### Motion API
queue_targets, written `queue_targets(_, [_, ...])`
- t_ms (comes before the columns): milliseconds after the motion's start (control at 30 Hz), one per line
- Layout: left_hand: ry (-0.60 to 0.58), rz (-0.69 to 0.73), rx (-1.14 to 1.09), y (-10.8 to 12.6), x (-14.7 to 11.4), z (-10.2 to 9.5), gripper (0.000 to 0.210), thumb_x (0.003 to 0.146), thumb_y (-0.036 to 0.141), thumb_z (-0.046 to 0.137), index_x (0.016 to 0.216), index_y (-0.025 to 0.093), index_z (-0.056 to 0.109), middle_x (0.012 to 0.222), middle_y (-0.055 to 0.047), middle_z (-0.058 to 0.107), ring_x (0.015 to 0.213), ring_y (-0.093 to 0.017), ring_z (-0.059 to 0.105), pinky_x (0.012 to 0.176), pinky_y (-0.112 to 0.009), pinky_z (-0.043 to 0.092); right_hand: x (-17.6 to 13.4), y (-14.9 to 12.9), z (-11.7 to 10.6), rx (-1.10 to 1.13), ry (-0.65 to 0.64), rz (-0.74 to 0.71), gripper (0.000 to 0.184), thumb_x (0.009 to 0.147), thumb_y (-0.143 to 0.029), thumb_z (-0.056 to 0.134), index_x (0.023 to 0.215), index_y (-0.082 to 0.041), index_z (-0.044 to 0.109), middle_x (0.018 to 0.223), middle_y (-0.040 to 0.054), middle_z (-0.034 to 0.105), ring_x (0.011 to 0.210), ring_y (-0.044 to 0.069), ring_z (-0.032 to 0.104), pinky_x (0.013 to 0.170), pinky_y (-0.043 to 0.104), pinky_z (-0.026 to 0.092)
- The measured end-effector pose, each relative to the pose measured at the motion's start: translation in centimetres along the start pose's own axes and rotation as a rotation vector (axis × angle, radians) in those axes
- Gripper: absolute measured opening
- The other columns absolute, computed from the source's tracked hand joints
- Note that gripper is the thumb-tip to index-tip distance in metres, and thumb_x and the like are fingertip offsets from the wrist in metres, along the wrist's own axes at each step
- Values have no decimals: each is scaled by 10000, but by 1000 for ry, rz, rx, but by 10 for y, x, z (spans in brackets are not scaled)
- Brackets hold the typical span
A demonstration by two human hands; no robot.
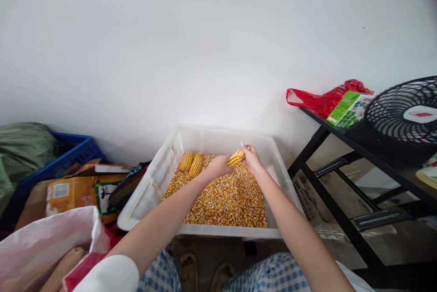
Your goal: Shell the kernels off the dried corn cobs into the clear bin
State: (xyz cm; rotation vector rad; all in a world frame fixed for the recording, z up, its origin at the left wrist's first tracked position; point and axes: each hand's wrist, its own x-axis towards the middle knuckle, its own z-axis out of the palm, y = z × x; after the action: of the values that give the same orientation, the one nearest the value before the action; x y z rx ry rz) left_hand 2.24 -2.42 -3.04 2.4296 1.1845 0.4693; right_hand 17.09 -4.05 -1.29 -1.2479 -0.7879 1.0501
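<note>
Between my two hands is a partly shelled corn cob (pixel 236 159), held above a heap of loose corn kernels (pixel 228 205). My left hand (pixel 220 166) is closed around the cob's left end. At the other end, my right hand (pixel 251 157) grips it with the thumb raised along the top. Two more corn cobs, one at the far left (pixel 186 161) and one beside it (pixel 196 166), lie on the kernels with their rows full. Everything sits in a white translucent plastic bin (pixel 228 231).
A black table (pixel 344 136) on the right carries a fan (pixel 406 112), a green and white box (pixel 350 109) and a red plastic bag (pixel 321 100). To the left are a blue crate (pixel 77 146), an orange package (pixel 70 194) and a white and red sack (pixel 51 233). A white wall stands behind the bin.
</note>
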Motion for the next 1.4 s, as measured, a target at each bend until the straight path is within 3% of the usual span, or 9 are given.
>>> queue_targets(67, [-11,20,-15,-1,1,-1,426,584,344,602,971,169,569,826,-41,632,704,-173,575,595,-219,390,1,-2,-4,-6,-17,11,324,656,-469,591,788,-222,429,639,-29,560,582,131,576,452,217,444])
queue_targets(167, [-85,51,-125,-5,4,-6,461,575,368,615,989,173,567,858,-17,630,727,-161,573,626,-210,397,-1,-10,-14,76,-310,78,282,712,-455,540,850,-222,460,719,6,608,661,150,602,550,277,485])
queue_targets(233, [-137,55,-169,-7,5,-9,477,564,403,621,974,165,573,847,-8,628,723,-162,570,625,-212,401,-2,-12,-17,100,-398,75,245,716,-387,561,874,-224,468,772,14,623,683,145,607,592,288,490])
queue_targets(400, [-109,58,-95,-5,2,-8,428,560,375,624,942,185,593,813,-8,632,708,-164,569,625,-213,397,1,-2,-12,-26,-124,74,238,681,-364,603,774,-198,460,701,7,613,598,142,596,484,245,472])
queue_targets(600, [-192,31,-292,-11,5,-8,415,549,384,631,887,147,592,740,-2,624,646,-148,567,583,-213,414,-3,-10,-18,117,-441,68,296,653,-294,641,897,-218,490,787,6,620,731,150,613,637,292,504])
queue_targets(800, [-324,0,-552,-12,3,-13,333,571,356,619,806,124,574,597,8,592,512,-126,544,518,-219,422,-5,-6,-10,22,-257,-18,329,602,-303,681,842,-215,475,776,-14,601,684,121,598,611,265,510])
queue_targets(1000, [-183,-13,-413,-6,0,-17,317,540,335,634,776,133,574,603,16,582,538,-126,536,496,-208,397,-6,-5,-4,31,-199,-8,327,623,-359,659,838,-225,452,751,-26,582,643,111,585,567,253,503])
queue_targets(1267, [-376,-19,-722,-2,-7,-18,191,590,272,603,699,134,529,539,18,563,465,-118,516,495,-234,417,-12,-15,-13,120,-388,36,276,662,-253,631,891,-228,480,760,-22,596,684,113,600,636,266,492])
queue_targets(1400, [-360,-36,-804,0,-7,-20,219,602,269,610,746,119,540,525,11,559,447,-115,509,487,-238,421,-14,-22,-13,170,-473,24,328,682,-258,608,983,-254,475,858,-5,611,762,125,601,689,284,490])
